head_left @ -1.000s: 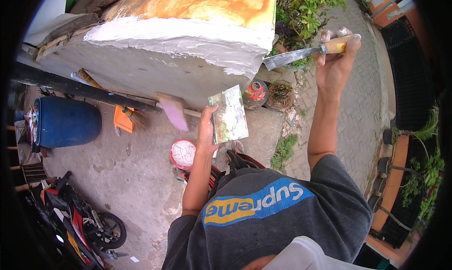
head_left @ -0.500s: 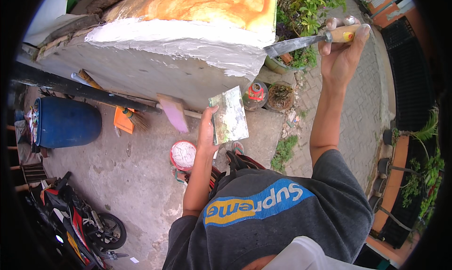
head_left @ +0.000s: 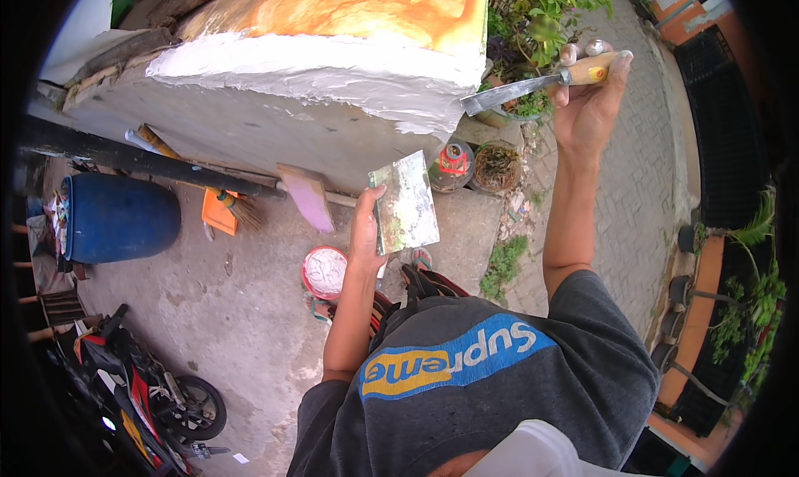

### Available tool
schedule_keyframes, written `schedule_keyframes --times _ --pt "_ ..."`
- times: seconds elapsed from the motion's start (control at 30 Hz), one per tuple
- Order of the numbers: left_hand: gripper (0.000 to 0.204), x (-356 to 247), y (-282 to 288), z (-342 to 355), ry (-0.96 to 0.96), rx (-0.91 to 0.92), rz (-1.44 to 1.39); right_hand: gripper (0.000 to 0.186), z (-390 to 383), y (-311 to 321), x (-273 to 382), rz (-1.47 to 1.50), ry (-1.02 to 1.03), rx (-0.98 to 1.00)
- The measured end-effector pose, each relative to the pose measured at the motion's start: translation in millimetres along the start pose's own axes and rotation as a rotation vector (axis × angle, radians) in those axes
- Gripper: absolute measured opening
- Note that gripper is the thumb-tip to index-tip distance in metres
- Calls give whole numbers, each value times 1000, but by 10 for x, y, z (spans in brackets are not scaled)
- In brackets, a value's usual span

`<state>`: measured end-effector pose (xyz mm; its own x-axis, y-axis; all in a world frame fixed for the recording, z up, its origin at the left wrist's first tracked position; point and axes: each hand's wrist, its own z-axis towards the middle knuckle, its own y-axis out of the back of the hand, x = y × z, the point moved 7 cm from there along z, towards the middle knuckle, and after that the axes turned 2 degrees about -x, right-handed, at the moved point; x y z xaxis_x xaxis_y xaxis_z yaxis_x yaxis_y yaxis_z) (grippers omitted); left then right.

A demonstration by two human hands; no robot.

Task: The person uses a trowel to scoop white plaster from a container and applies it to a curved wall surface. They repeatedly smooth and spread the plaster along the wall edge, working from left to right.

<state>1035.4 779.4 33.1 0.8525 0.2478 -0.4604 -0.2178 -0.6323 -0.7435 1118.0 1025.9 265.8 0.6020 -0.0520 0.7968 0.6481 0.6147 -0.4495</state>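
My right hand [head_left: 589, 111] grips a putty knife [head_left: 587, 71] by its wooden handle. Its metal blade points left, and the tip is at the right-hand corner of a low wall [head_left: 275, 148]. A thick band of wet white plaster [head_left: 275, 69] runs along the wall's upper edge, below an orange marbled top [head_left: 341, 11]. Lower down, my left hand [head_left: 364, 227] holds a flat rectangular plate [head_left: 405, 202] smeared with white and greenish stains, thumb over its edge. White residue coats the right fingertips.
A red-rimmed bucket [head_left: 325, 272] of white paste stands on the ground by my feet. A pinkish board [head_left: 308, 198] leans on the wall. To the left are a blue drum [head_left: 125, 217], a broom [head_left: 237, 209] and a motorcycle [head_left: 150, 394]. Potted plants [head_left: 497, 167] flank the wall's right end.
My right hand and the putty knife have moved a little left and down along the wall's corner. The left hand with the plate has stayed nearly still.
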Motion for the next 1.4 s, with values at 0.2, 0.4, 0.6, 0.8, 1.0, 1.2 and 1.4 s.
schedule_keyframes --times 0.2,0.4,0.6,0.8,1.0,1.2,1.4 --pt "46 71 -93 -5 8 -3 25 42 42 128 -19 187 -97 82" --pt "47 119 -306 -27 13 13 37 42 226 149 24 200 -128 92" --pt "51 156 -672 -134 22 68 82 45 465 119 168 294 -130 134" --pt "50 339 -811 -41 10 57 104 42 724 435 146 472 -233 79" --pt "44 560 -901 104 -37 -73 96 45 732 838 10 259 -327 265" --pt "42 810 -1109 224 -63 -165 143 46 954 1160 203 218 -230 328" --pt "43 1045 -1271 265 -85 -110 156 51 1221 1076 421 207 -221 427"
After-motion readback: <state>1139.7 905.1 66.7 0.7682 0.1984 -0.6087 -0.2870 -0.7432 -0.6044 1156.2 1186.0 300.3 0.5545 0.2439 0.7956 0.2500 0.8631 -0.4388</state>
